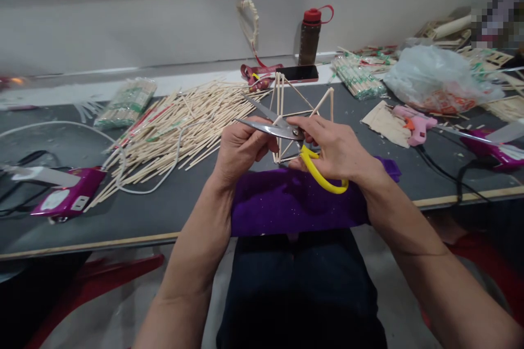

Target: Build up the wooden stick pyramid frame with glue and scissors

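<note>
Yellow-handled scissors (pixel 325 174) are in my right hand (pixel 333 147), their blades apart and pointing left. My left hand (pixel 243 150) is closed just under the blades, its fingertips pressed together. What it pinches is mostly hidden; a short pale stick end shows between the blades. Behind both hands stands an open frame of thin wooden sticks (pixel 329 99), with pointed tops. It rises from the table near a purple cloth (pixel 295 204) that hangs over the front edge. The hands cover part of the frame.
A large heap of loose sticks (pixel 196 120) lies to the left, beside a wrapped stick bundle (pixel 126 102) and a magenta device (pixel 71 193). On the right are a pink glue gun (pixel 415 122) and a plastic bag (pixel 438 76). Behind stand a bottle (pixel 310 38) and a phone (pixel 297 73).
</note>
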The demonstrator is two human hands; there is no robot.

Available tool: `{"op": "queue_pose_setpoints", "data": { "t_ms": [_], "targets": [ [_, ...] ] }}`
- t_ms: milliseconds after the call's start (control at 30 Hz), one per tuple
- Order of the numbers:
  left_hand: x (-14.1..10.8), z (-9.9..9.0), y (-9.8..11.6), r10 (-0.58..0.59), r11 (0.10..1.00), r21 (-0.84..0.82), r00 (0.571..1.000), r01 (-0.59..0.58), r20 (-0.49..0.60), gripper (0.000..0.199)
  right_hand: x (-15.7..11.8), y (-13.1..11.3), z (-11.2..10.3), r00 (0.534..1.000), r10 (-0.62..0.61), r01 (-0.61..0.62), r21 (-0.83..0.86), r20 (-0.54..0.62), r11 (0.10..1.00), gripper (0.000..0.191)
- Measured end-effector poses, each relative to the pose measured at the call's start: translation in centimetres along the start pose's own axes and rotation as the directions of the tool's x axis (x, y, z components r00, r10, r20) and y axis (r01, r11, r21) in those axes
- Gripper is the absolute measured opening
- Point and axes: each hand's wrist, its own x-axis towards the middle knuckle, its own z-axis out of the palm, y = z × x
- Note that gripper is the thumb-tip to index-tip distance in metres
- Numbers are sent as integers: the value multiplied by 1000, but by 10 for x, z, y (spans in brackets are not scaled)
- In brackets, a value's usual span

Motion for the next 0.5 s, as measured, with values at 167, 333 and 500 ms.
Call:
{"op": "queue_pose_setpoints", "data": {
  "t_ms": [167,333,500],
  "targets": [
    [-1,1,1,-20,999,30,999,19,30,31,0,1,0,1000,20,-20,9,15,1000,73],
    [-3,0,-2,3,999,41,999,-4,32,31,0,2,6,1000,-4,6,93,-28,996,70],
    [-4,-1,-5,33,997,73,998,-37,52,38,-1,1,7,1000,-1,4,92,-27,996,58]
  ]
}}
